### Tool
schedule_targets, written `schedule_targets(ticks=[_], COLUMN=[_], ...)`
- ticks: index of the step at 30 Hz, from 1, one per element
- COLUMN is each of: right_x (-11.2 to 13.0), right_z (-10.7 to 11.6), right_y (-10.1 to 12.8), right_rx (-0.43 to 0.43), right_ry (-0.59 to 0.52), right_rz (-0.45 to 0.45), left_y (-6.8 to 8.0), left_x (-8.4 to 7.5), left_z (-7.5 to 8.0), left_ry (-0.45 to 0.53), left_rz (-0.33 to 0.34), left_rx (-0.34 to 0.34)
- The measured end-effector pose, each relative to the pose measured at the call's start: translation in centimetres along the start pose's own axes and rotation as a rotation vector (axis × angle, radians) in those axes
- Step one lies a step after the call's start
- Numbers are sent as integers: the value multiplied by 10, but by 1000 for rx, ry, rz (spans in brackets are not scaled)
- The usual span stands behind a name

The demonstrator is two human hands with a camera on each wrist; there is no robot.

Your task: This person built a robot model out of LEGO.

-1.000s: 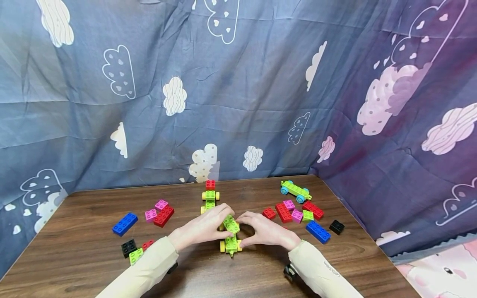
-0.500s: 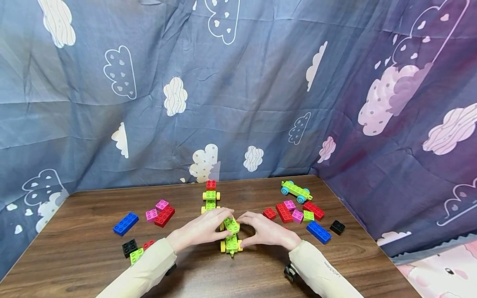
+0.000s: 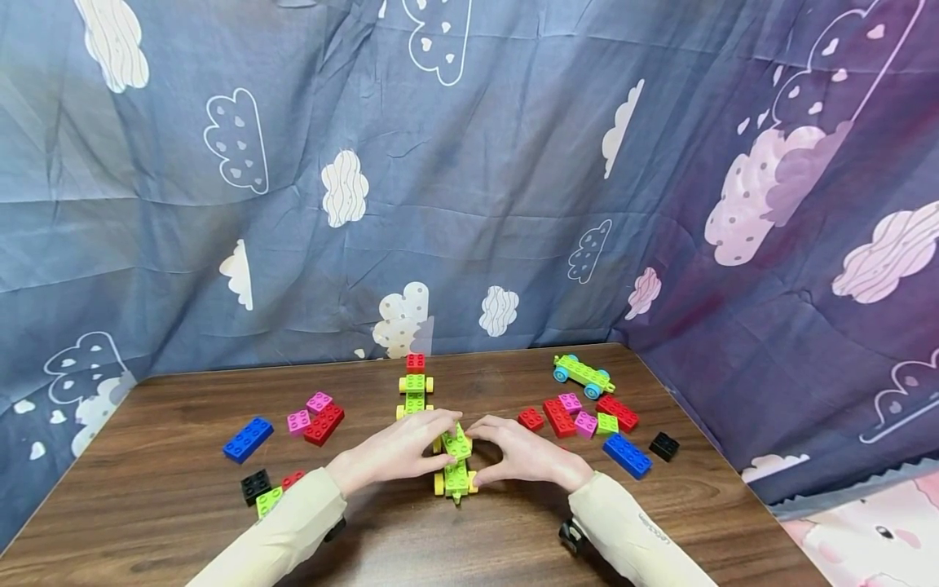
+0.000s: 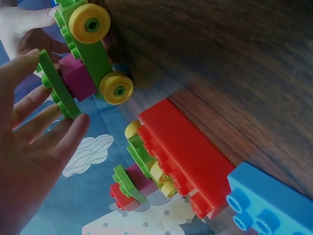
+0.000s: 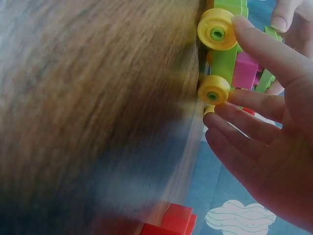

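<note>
A green car with yellow wheels (image 3: 456, 479) stands on the wooden table (image 3: 183, 522) between my hands. A magenta brick (image 4: 78, 81) sits on its chassis (image 4: 93, 54), and a green plate (image 3: 457, 444) lies on top of that. My left hand (image 3: 429, 440) presses the green plate (image 4: 56, 88) with fairly straight fingers (image 4: 34, 107). My right hand (image 3: 487, 447) holds the car from the right. Its thumb (image 5: 259, 46) touches the front wheel (image 5: 216, 32) and its fingers (image 5: 239, 120) lie by the rear wheel (image 5: 212, 90).
A second yellow-wheeled car with a red brick (image 3: 414, 381) stands just behind, and a blue-wheeled car (image 3: 583, 376) at back right. Loose bricks lie on the right (image 3: 587, 420) and on the left (image 3: 315, 420), with a blue one (image 3: 247, 439). Cloud-print fabric (image 3: 469, 204) walls the table.
The green plate sits slightly lower and flatter on the car than a second ago. Both hands have stayed almost in place.
</note>
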State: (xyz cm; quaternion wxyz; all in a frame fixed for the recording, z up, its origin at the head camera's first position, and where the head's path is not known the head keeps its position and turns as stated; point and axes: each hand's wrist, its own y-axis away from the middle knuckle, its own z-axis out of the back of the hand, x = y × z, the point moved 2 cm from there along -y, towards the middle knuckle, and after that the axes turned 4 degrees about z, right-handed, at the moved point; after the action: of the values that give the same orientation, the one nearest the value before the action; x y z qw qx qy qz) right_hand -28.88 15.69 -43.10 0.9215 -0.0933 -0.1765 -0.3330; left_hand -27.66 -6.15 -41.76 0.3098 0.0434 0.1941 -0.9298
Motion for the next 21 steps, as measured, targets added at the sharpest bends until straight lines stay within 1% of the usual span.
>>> schedule_targets(ticks=[5, 9, 16, 21], right_x=[-1, -2, -1, -1], right_z=[0, 0, -1, 0], right_y=[0, 0, 1, 1], right_rx=[-5, -6, -4, -5], right_ry=[7, 9, 5, 7], right_rz=[3, 7, 8, 8], left_y=[0, -2, -4, -4], left_x=[0, 0, -2, -2], left_z=[-3, -5, -7, -7], left_ry=[-19, -19, -12, 26], left_rz=[-49, -59, -18, 26], left_rx=[-56, -95, -91, -62])
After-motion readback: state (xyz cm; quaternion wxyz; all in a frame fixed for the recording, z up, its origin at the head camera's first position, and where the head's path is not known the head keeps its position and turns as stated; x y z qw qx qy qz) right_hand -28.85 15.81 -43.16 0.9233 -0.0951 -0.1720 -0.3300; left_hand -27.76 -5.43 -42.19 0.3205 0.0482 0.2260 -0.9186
